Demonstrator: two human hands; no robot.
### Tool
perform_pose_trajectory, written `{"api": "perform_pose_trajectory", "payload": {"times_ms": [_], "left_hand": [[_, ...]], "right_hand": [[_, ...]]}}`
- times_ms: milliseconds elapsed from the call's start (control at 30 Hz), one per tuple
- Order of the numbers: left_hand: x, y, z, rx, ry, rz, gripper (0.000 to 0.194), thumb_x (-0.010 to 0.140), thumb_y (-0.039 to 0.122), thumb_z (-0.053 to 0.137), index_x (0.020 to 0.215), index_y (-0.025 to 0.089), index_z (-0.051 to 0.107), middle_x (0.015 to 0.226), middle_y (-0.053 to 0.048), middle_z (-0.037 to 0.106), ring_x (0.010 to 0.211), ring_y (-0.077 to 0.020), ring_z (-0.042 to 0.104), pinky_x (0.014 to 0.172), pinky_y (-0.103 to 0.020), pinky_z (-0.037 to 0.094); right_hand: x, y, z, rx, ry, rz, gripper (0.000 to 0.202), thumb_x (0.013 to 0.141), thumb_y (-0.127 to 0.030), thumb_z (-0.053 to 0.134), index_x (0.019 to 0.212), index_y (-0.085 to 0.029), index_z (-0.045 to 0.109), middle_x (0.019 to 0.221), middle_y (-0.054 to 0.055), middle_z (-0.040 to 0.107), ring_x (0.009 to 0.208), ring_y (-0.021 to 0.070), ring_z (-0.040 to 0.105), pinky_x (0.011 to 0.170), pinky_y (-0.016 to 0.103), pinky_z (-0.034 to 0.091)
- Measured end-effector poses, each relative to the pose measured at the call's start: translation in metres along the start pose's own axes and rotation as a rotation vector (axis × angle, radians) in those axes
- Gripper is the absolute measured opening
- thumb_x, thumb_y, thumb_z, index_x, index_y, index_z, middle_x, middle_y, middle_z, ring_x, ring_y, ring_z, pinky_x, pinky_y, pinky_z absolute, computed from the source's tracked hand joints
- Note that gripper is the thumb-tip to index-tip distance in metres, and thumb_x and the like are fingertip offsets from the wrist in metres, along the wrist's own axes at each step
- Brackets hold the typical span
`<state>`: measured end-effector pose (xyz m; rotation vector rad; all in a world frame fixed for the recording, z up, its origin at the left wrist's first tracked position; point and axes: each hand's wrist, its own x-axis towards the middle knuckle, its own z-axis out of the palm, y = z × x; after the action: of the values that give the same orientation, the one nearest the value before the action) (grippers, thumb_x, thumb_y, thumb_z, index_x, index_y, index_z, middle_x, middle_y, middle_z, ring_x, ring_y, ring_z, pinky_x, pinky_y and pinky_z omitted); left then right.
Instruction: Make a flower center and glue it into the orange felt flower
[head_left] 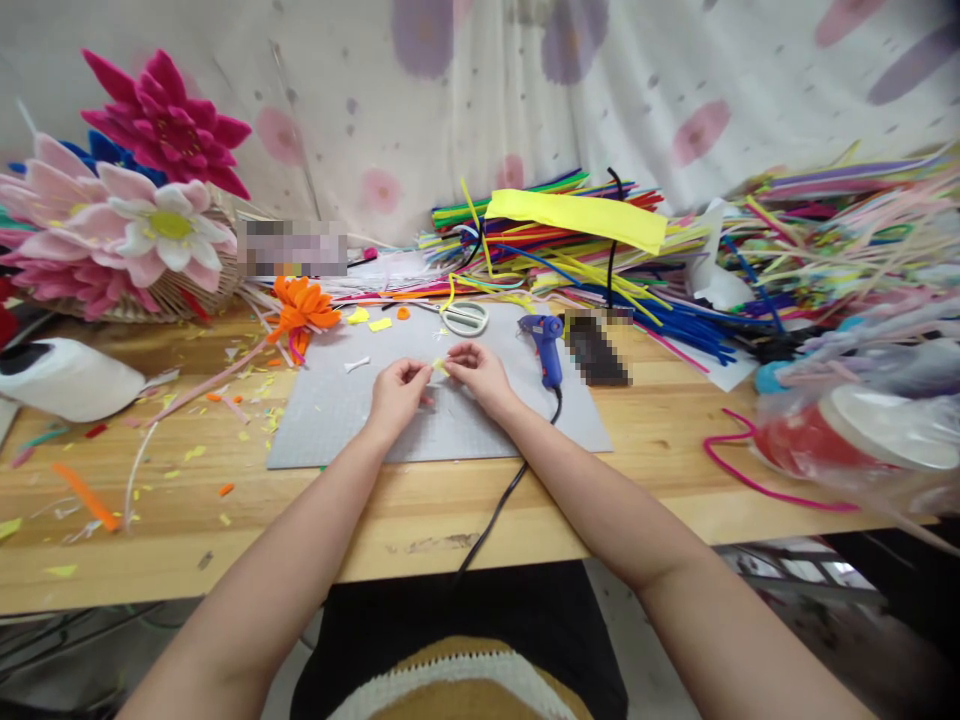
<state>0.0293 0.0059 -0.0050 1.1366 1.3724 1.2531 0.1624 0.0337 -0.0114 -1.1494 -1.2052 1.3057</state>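
Note:
Above the grey cutting mat (337, 420), my left hand (399, 396) and my right hand (480, 376) come together with pinched fingertips. Between them is a small pale yellow piece (439, 366), partly covered by the fingers; its exact shape is too small to tell. A white strip narrow in its middle (357, 365) lies left of my left hand. Scissors with pale handles (465, 318) rest beyond my hands. The blue hot glue gun (548, 350) stands on the mat's right side, its black cord running under my right forearm. Yellow scraps (380, 325) lie at the mat's back left.
An orange flower (301, 312) sits at the mat's back left corner. Pink and white felt flowers (169, 225) fill a basket farther left, near a white cone-shaped spool (71, 380). Bundled pipe cleaners (660, 310) line the back. A bagged red tub (795, 435) stands right.

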Motion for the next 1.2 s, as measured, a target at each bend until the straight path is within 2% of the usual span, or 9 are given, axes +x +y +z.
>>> {"api": "perform_pose_trajectory", "payload": {"times_ms": [167,367,533,800,1000,1200], "left_hand": [[0.0013,-0.0007,0.0005,0.009,-0.003,-0.012,0.027,0.062,0.039,0.069,0.065,0.015,0.059,0.056,0.003,0.053,0.044,-0.0064,0.048,0.039,-0.021,0.048],[0.0019,-0.0013,0.0010,0.009,0.009,-0.012,0.024,0.065,0.037,0.068,0.068,0.015,0.059,0.057,0.003,0.053,0.045,-0.0074,0.049,0.041,-0.023,0.049],[0.0012,0.0002,0.0014,-0.007,0.028,-0.027,0.017,0.067,0.030,0.065,0.069,0.014,0.059,0.058,0.003,0.054,0.048,-0.0084,0.049,0.041,-0.023,0.049],[-0.0019,0.0047,0.0028,-0.040,0.016,-0.058,0.021,0.063,0.030,0.067,0.074,0.013,0.062,0.064,0.000,0.062,0.053,-0.0096,0.055,0.042,-0.021,0.050],[-0.0011,0.0053,0.0023,-0.056,0.019,-0.054,0.021,0.061,0.030,0.068,0.072,0.012,0.062,0.062,0.000,0.062,0.049,-0.0086,0.054,0.043,-0.022,0.050],[0.0000,0.0033,0.0019,-0.039,0.009,-0.043,0.023,0.060,0.032,0.068,0.070,0.012,0.062,0.059,0.002,0.059,0.045,-0.0073,0.051,0.042,-0.022,0.049]], "right_hand": [[-0.0021,-0.0053,0.0008,0.103,-0.039,0.061,0.026,0.061,-0.020,0.066,0.080,-0.019,0.049,0.066,-0.006,0.059,0.058,0.0074,0.059,0.052,0.018,0.044],[-0.0051,-0.0086,0.0027,0.198,-0.060,0.128,0.030,0.062,-0.017,0.070,0.081,-0.019,0.046,0.065,-0.006,0.059,0.062,0.0091,0.064,0.057,0.020,0.051],[-0.0059,-0.0101,0.0035,0.214,-0.055,0.122,0.029,0.063,-0.014,0.068,0.082,-0.018,0.046,0.065,-0.006,0.059,0.060,0.0084,0.064,0.057,0.019,0.050],[-0.0029,-0.0061,0.0040,0.218,-0.061,0.111,0.031,0.060,-0.012,0.067,0.083,-0.018,0.047,0.066,-0.006,0.060,0.058,0.0075,0.063,0.055,0.019,0.050],[-0.0039,-0.0058,0.0041,0.200,-0.094,0.101,0.036,0.058,-0.017,0.070,0.085,-0.019,0.046,0.072,-0.006,0.058,0.058,0.0078,0.062,0.054,0.022,0.051],[-0.0024,-0.0035,0.0038,0.139,-0.123,0.031,0.038,0.056,-0.023,0.071,0.084,-0.020,0.046,0.071,-0.006,0.057,0.060,0.0071,0.057,0.053,0.021,0.049]]}}
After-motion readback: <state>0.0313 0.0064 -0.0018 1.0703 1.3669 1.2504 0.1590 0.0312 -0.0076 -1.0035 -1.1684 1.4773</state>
